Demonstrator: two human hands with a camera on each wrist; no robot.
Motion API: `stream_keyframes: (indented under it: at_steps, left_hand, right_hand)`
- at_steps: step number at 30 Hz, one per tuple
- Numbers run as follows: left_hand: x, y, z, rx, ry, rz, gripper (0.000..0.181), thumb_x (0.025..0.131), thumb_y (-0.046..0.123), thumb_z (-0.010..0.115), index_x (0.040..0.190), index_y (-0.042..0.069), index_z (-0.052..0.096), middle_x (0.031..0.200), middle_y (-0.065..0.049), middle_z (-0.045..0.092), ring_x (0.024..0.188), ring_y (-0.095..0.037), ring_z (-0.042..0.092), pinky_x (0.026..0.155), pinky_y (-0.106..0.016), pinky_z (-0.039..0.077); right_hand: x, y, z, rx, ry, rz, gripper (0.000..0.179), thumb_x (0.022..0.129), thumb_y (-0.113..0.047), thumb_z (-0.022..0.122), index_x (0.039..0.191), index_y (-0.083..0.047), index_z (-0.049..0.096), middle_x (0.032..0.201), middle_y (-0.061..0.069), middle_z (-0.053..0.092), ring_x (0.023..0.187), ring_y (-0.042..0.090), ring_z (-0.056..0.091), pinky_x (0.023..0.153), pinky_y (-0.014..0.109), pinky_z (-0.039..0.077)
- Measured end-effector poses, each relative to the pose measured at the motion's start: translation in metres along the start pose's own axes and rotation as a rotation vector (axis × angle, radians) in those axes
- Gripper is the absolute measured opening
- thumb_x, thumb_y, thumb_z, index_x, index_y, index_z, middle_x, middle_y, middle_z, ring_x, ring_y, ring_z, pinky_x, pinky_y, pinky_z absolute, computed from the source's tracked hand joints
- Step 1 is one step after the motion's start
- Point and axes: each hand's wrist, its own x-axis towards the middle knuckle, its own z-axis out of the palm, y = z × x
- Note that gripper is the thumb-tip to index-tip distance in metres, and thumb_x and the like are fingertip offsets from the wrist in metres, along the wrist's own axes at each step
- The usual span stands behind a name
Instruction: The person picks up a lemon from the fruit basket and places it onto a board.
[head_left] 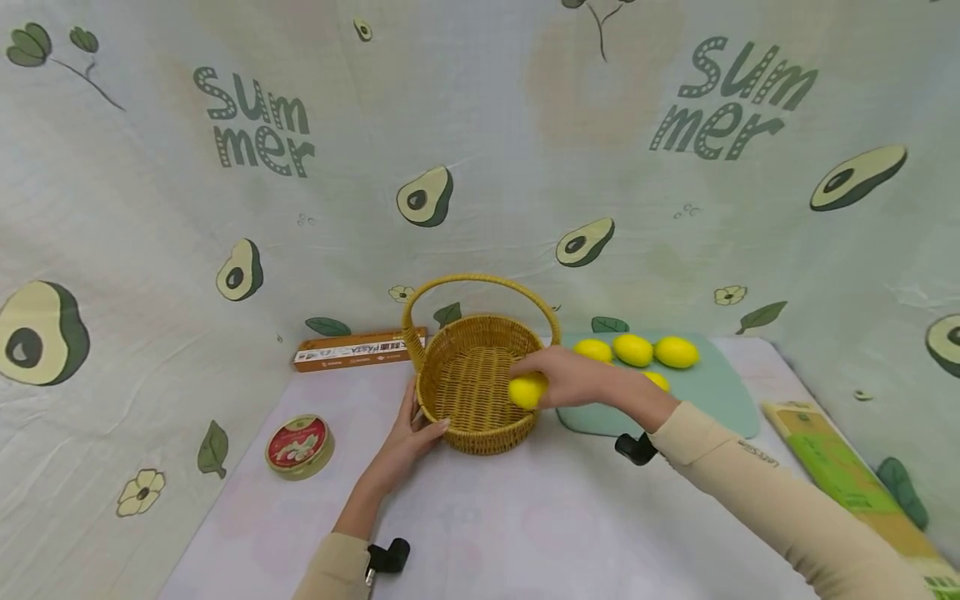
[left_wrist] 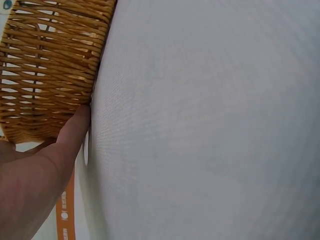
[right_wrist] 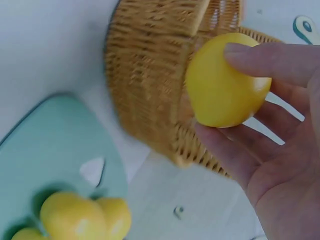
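Note:
A woven wicker basket (head_left: pixel 480 437) with a tall arched handle stands mid-table, bare weave showing inside. My left hand (head_left: pixel 405 446) rests against its lower left side, thumb and fingers spread along the wall. In the left wrist view, a straight digit of that hand touches the basket's (left_wrist: pixel 55 65) bottom edge. My right hand (head_left: pixel 566 377) pinches a lemon (head_left: pixel 527 390) between thumb and fingertips, over the basket's right rim. The right wrist view shows the held lemon (right_wrist: pixel 225 85) in front of the weave. Several other lemons (head_left: pixel 633 350) lie on a pale teal board (head_left: pixel 720 400).
A brown pasta box (head_left: pixel 360 350) lies behind the basket at left. Nearer on that side is a round red-topped tin (head_left: pixel 300 447). Along the right table edge stretches a long green and yellow package (head_left: pixel 832 458). A printed cloth (head_left: pixel 487 108) hangs behind.

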Motion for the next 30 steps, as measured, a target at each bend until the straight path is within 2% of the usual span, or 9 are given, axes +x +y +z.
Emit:
stream_keyframes:
  at_steps: [8,13,18,25,30]
  left_hand:
    - [0.002,0.000,0.004,-0.004,0.007,-0.002,0.097,0.095,0.023,0.067,0.153,0.054,-0.004,0.168,0.002,-0.006,0.155,-0.034,0.008,0.117,-0.051,0.035]
    - [0.000,-0.001,0.004,0.005,0.001,0.010,0.099,0.095,0.025,0.068,0.154,0.050,-0.007,0.169,0.001,-0.006,0.155,-0.035,0.009,0.117,-0.053,0.035]
    - [-0.001,-0.001,0.002,0.006,0.010,0.010,0.099,0.094,0.026,0.069,0.155,0.051,-0.006,0.168,0.002,-0.004,0.155,-0.034,0.011,0.116,-0.052,0.036]
    - [-0.001,-0.001,0.003,0.009,-0.003,0.004,0.099,0.095,0.025,0.068,0.153,0.053,-0.007,0.168,0.001,-0.006,0.156,-0.034,0.009,0.117,-0.051,0.035]
    - [-0.001,0.000,0.003,0.019,-0.001,-0.005,0.098,0.095,0.025,0.067,0.152,0.056,-0.006,0.169,0.001,-0.005,0.156,-0.033,0.008,0.118,-0.051,0.033]
  right_hand:
    - [-0.034,0.012,-0.004,-0.011,0.042,0.031,0.053,0.081,-0.004,0.068,0.131,-0.020,0.065,0.125,-0.005,0.067,0.103,0.011,0.059,0.086,0.031,0.051]
    - [-0.061,0.025,-0.003,-0.045,0.086,0.055,0.054,0.078,0.001,0.068,0.128,-0.020,0.067,0.122,-0.007,0.069,0.103,0.013,0.060,0.088,0.035,0.053]
    - [-0.093,0.046,-0.003,-0.064,0.131,0.141,0.055,0.077,0.000,0.069,0.130,-0.016,0.066,0.130,-0.001,0.067,0.118,0.022,0.061,0.098,0.045,0.053]
    - [-0.137,0.078,-0.005,-0.066,0.169,0.261,0.052,0.079,0.000,0.069,0.130,-0.008,0.066,0.130,0.007,0.067,0.120,0.031,0.061,0.097,0.052,0.052]
    - [-0.160,0.099,-0.011,-0.048,0.201,0.398,0.054,0.079,-0.004,0.071,0.133,-0.009,0.063,0.134,0.013,0.063,0.119,0.033,0.058,0.095,0.056,0.051]
